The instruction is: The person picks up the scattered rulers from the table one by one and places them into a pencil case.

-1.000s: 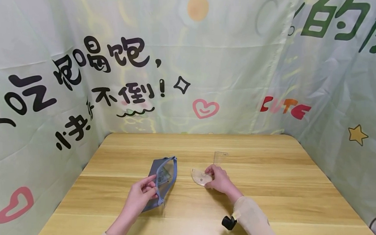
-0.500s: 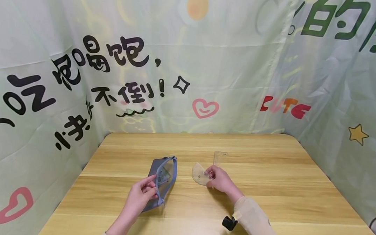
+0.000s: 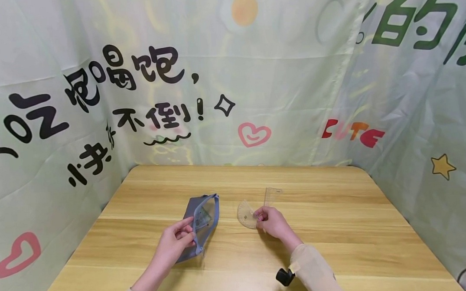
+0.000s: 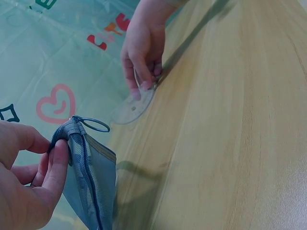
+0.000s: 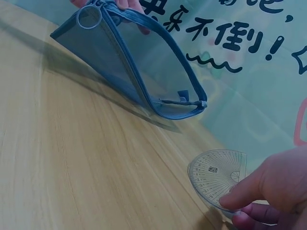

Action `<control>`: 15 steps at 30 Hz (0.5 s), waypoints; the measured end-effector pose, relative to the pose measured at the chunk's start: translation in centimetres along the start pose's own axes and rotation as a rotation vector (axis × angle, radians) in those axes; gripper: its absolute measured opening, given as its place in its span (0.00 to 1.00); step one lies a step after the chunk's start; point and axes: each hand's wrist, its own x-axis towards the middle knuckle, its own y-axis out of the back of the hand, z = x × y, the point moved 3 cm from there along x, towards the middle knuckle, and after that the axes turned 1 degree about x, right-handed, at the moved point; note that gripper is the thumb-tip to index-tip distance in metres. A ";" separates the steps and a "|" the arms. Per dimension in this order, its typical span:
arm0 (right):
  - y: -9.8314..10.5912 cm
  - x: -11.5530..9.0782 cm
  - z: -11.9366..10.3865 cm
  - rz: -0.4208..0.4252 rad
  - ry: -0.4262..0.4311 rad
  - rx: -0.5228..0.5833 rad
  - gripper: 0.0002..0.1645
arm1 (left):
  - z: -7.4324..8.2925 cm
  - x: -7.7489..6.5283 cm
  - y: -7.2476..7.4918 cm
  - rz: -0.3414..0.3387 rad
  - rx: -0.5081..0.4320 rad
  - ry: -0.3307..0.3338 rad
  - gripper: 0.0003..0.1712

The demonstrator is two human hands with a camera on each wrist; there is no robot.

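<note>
My left hand (image 3: 176, 239) pinches the rim of a blue zip pouch (image 5: 105, 52), whose mouth gapes toward the right. Inside it shows a clear triangular piece (image 3: 202, 217), probably a set square. To the right of the pouch, my right hand (image 3: 273, 222) pinches a clear half-round protractor (image 5: 216, 175) by its edge, thumb on the near face. The protractor is tilted, its curved side toward the pouch. Just beyond the right hand lies a clear ruler-like piece (image 3: 270, 195) with a corner, partly covered by the fingers.
The wooden table (image 3: 338, 227) reaches back to printed cloth walls (image 3: 293, 95) on three sides. A small black device (image 3: 284, 277) sits at the right sleeve. The pouch's zip pull ring (image 5: 89, 17) hangs at its near end.
The protractor has turned and tilted in my right hand, and the fingers have drawn together at its edge. My left hand and the pouch stay in place.
</note>
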 end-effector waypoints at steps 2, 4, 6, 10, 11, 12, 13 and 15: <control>0.0 0.1 0.1 0.006 0.000 0.000 0.12 | 0.0 0.0 0.0 0.000 0.001 0.001 0.29; 0.0 0.1 0.2 0.010 0.001 0.001 0.13 | -0.1 0.0 0.0 0.000 0.002 0.002 0.29; -0.1 0.2 0.3 0.014 0.001 0.005 0.13 | -0.1 0.0 0.0 -0.001 0.002 0.003 0.29; 0.0 0.2 0.2 0.014 0.007 0.024 0.14 | -0.1 0.1 0.0 0.000 0.001 0.002 0.29; 0.0 0.2 0.2 0.012 0.008 0.030 0.14 | -0.1 0.1 0.0 0.000 0.001 0.001 0.29; 0.0 0.2 0.1 0.011 0.008 0.036 0.14 | -0.1 0.1 0.0 0.000 0.001 0.001 0.29; 0.0 0.2 0.1 0.008 0.009 0.042 0.15 | -0.1 0.1 0.0 -0.001 0.000 0.001 0.29; 0.0 0.1 0.0 0.004 0.009 0.052 0.15 | -0.2 0.1 0.0 -0.001 0.000 0.000 0.29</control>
